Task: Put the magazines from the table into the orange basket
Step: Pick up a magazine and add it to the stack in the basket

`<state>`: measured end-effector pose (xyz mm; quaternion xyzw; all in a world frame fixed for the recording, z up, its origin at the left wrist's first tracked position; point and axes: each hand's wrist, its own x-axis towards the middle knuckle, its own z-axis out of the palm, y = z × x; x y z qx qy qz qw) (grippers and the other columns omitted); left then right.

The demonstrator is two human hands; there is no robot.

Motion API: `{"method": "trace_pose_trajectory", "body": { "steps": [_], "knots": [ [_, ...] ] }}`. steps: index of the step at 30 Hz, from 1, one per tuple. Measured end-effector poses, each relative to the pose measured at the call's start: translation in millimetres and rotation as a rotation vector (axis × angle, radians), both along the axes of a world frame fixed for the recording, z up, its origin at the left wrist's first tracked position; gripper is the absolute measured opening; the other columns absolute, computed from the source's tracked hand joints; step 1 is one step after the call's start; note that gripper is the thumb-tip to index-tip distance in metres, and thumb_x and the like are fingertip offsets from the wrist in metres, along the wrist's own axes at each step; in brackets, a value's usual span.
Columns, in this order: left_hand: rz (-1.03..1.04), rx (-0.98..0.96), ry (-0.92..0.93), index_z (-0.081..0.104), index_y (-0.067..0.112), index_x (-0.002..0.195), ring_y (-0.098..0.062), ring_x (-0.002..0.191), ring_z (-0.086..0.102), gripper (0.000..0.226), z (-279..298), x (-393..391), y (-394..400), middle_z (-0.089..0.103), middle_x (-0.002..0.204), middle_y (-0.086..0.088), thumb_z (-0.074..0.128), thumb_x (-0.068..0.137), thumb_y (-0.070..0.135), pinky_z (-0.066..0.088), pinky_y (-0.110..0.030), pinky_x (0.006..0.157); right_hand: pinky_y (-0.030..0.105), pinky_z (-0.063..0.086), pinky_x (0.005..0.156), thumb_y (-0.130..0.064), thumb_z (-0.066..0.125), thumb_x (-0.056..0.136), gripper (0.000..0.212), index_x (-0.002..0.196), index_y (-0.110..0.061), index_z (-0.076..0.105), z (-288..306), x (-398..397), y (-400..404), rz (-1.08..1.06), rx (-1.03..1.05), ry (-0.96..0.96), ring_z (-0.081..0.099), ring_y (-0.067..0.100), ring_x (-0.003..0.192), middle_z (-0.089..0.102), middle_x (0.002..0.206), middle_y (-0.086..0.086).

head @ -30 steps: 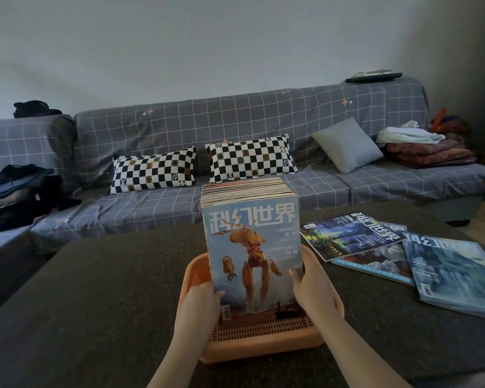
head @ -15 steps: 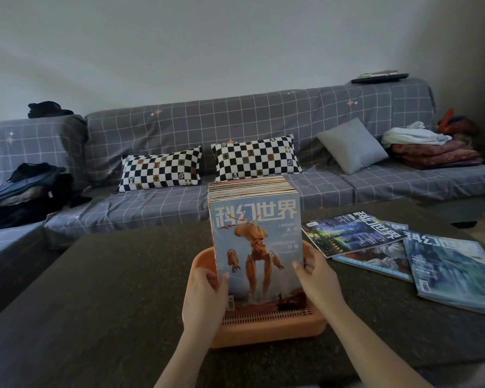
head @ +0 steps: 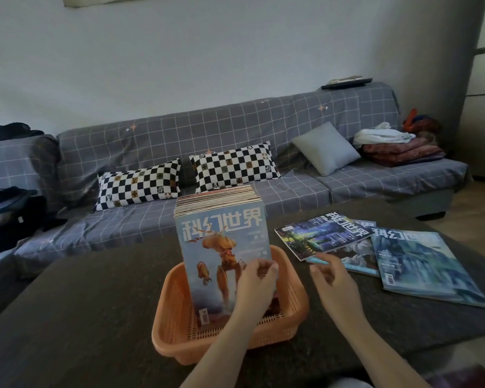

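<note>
You are steadying an upright stack of magazines [head: 221, 247] in the orange basket [head: 179, 331] with your left hand [head: 256, 287], whose fingers are pinching the stack's right edge near the front cover. Your right hand [head: 333, 284] is hanging loose and empty just beside the basket, fingers half curled, pointing toward the loose magazines. Those are lying flat on the desk [head: 81, 303] to the right: a dark-covered magazine [head: 319, 236] on top, a pale blue one [head: 359, 261] partly under it, and a larger blue magazine [head: 420, 264] nearest the desk's right edge.

The stack is the weak point, in my judgement. It is standing tall on its bottom edge, well above the basket's rim, and seems to be leaning slightly toward you. If you are letting go with the left hand while reaching right, it could slump forward or fan out over the rim. The basket looks light, so a toppling stack could tip or slide it. The glossy covers may also slip against each other as you are lifting one off the overlapping pile.

How many magazines are in the stack is hard to say; only their top edges are showing. The basket's floor and the stack's foot are hidden behind the front cover and your left wrist. Whether more magazines are lying under the three visible ones cannot be told.
</note>
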<state>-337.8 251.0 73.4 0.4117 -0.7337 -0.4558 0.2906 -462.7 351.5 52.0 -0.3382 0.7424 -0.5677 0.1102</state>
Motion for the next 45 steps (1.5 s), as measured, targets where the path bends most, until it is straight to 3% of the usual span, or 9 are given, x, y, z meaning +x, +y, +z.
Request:
{"method": "trace_pose_trajectory", "body": {
  "steps": [5,12,20,28,31,35,39,43,45],
  "knots": [
    [-0.022,-0.015,0.003,0.057,0.033,0.097,-0.004,0.072,0.063,0.003,-4,-79,10,0.065,0.087,0.009,0.054,0.095,0.032,0.044,-0.012,0.054,0.009,0.036,0.053,-0.025,0.053,0.093,0.031,0.124,-0.023,0.051,-6,-58,13,-0.118,0.015,0.022,0.05,-0.008,0.071,0.056,0.09,-0.013],
    [-0.11,-0.181,-0.204,0.054,0.027,0.099,0.001,0.076,0.056,0.003,-20,-185,-20,0.06,0.098,0.007,0.051,0.097,0.028,0.039,-0.01,0.057,0.026,0.051,0.072,-0.028,0.055,0.092,0.031,0.122,-0.022,0.054,-34,-129,-8,-0.173,0.094,-0.017,0.057,0.007,0.089,0.063,0.104,-0.005],
    [-0.107,-0.233,-0.567,0.043,0.012,0.14,-0.029,0.127,0.048,0.049,-56,-283,-110,0.049,0.142,-0.012,0.043,0.099,0.039,0.039,-0.038,0.103,0.028,0.041,0.094,-0.043,0.048,0.091,0.041,0.127,-0.024,0.051,-71,-176,-83,-0.281,0.241,0.131,0.048,0.012,0.11,0.055,0.121,-0.002],
    [-0.072,-0.356,-0.742,0.035,0.018,0.147,-0.028,0.142,0.029,0.061,-93,-330,-181,0.034,0.154,-0.008,0.037,0.096,0.052,0.012,-0.053,0.117,0.039,0.018,0.107,-0.053,0.026,0.093,0.059,0.142,-0.02,0.033,-95,-193,-101,-0.324,0.551,0.306,0.025,0.021,0.134,0.034,0.147,0.0],
    [-0.034,-0.358,-0.755,0.032,0.021,0.147,-0.031,0.14,0.028,0.066,-97,-336,-187,0.032,0.151,-0.011,0.04,0.093,0.058,0.01,-0.052,0.116,0.039,0.017,0.107,-0.056,0.024,0.092,0.064,0.144,-0.018,0.03,-96,-194,-103,-0.324,0.591,0.32,0.023,0.021,0.135,0.031,0.148,0.0],
    [0.084,-0.34,-0.726,0.046,0.018,0.138,-0.033,0.129,0.041,0.074,-81,-329,-183,0.043,0.139,-0.013,0.061,0.08,0.062,0.028,-0.046,0.11,0.04,0.018,0.109,-0.058,0.027,0.091,0.069,0.146,-0.016,0.026,-96,-193,-101,-0.341,0.592,0.273,0.023,0.024,0.136,0.028,0.151,0.003],
    [0.117,-0.155,-0.506,0.065,0.014,0.108,-0.021,0.081,0.071,0.044,-49,-310,-166,0.07,0.098,-0.005,0.072,0.079,0.047,0.057,-0.041,0.082,0.038,0.017,0.112,-0.053,0.035,0.093,0.07,0.148,-0.013,0.019,-93,-193,-91,-0.321,0.461,0.181,0.022,0.022,0.138,0.027,0.153,0.003],
    [0.139,-0.112,-0.295,0.055,0.02,0.093,-0.013,0.069,0.064,0.03,-4,-285,-130,0.066,0.087,0.002,0.074,0.08,0.04,0.054,-0.034,0.063,0.037,0.019,0.114,-0.052,0.041,0.092,0.072,0.148,-0.014,0.019,-84,-189,-77,-0.242,0.371,0.119,0.025,0.021,0.139,0.031,0.152,0.002],
    [0.134,-0.134,-0.205,0.054,0.021,0.085,-0.012,0.067,0.062,0.028,20,-268,-111,0.065,0.082,0.003,0.074,0.079,0.04,0.049,-0.03,0.057,0.041,0.03,0.111,-0.052,0.048,0.089,0.074,0.148,-0.018,0.019,-69,-188,-67,-0.151,0.258,-0.098,0.034,0.023,0.134,0.038,0.148,0.004]
  ]
}}
